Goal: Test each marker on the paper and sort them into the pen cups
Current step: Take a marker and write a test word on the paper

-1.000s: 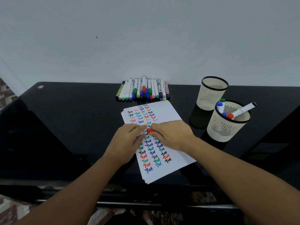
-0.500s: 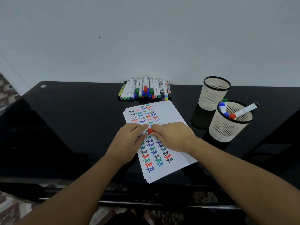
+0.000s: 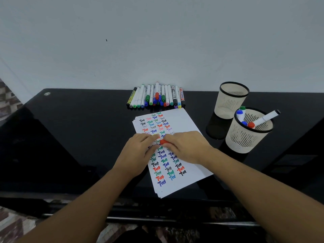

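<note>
— What's in front of the person, biggest thing first?

— A glossy black tabletop (image 3: 73,137) pushed against a pale wall (image 3: 157,41). On it lies a stack of white paper (image 3: 182,123), set at a slant, its top sheet covered in rows of the word "Test" in black, red, green and blue.

— And the cups?

— Two cream mesh pen cups with black rims on the right. The near cup (image 3: 249,135) holds several markers: a white one with a red cap leaning out to the right, plus blue-capped and green-capped ones. The far cup (image 3: 231,100) stands just behind it; I can't see anything inside it from here.

— The hands?

— Both are over the middle of the paper, close together. The right hand (image 3: 187,146) has its grip curled round a red-capped marker (image 3: 164,142); only the red end shows between the two hands, the rest is hidden under the fingers. The left hand (image 3: 138,151) has its fingertips bent in at that same red end, pinching there, though whether it touches the cap or only the paper beside it I can't quite tell.

— Where are the untested markers?

— A row of markers (image 3: 156,97) lies side by side at the back edge of the tabletop, just beyond the paper's far edge, caps toward us: green, blue, red, pink, black, and a yellow-barrelled one at the left end.
</note>
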The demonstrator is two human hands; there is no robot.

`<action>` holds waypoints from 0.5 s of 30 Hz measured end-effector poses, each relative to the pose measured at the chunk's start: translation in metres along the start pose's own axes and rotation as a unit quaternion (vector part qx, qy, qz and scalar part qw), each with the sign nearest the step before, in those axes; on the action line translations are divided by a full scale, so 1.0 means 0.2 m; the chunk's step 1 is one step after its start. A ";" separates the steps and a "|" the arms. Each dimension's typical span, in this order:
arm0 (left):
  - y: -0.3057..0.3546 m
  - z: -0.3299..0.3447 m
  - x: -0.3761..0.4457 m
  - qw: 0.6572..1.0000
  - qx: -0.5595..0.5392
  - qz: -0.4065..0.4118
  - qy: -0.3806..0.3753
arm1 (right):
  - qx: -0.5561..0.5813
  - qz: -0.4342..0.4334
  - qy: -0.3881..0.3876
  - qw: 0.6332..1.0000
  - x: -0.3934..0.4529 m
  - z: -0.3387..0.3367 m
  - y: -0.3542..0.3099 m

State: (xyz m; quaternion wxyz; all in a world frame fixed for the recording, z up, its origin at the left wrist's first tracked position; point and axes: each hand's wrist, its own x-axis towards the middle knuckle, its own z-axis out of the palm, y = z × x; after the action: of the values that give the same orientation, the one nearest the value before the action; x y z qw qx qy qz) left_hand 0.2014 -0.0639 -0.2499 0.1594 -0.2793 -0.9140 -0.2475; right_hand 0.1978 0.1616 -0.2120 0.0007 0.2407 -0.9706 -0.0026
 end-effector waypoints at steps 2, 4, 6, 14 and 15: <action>0.00 0.00 0.00 1.000 0.002 0.003 0.001 | 0.027 -0.003 -0.007 1.000 0.00 -0.01 0.01; 0.00 0.00 0.00 1.000 0.002 0.001 0.000 | 0.048 -0.005 -0.024 0.999 -0.01 -0.02 0.02; 0.00 0.00 0.00 1.000 0.003 0.001 0.000 | 0.029 -0.007 -0.031 0.999 0.00 -0.03 0.02; 0.00 -0.01 0.00 1.000 -0.006 0.027 0.006 | -0.024 -0.032 -0.003 0.999 0.00 -0.04 -0.01; 0.00 -0.01 0.00 1.000 -0.007 0.028 0.006 | -0.027 -0.034 -0.004 0.999 0.00 -0.04 -0.02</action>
State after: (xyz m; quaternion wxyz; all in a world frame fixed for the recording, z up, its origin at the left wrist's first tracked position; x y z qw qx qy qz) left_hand 0.2018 -0.0640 -0.2481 0.1695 -0.3046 -0.9030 -0.2513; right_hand 0.1992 0.1587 -0.2031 0.0034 0.2734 -0.9615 -0.0294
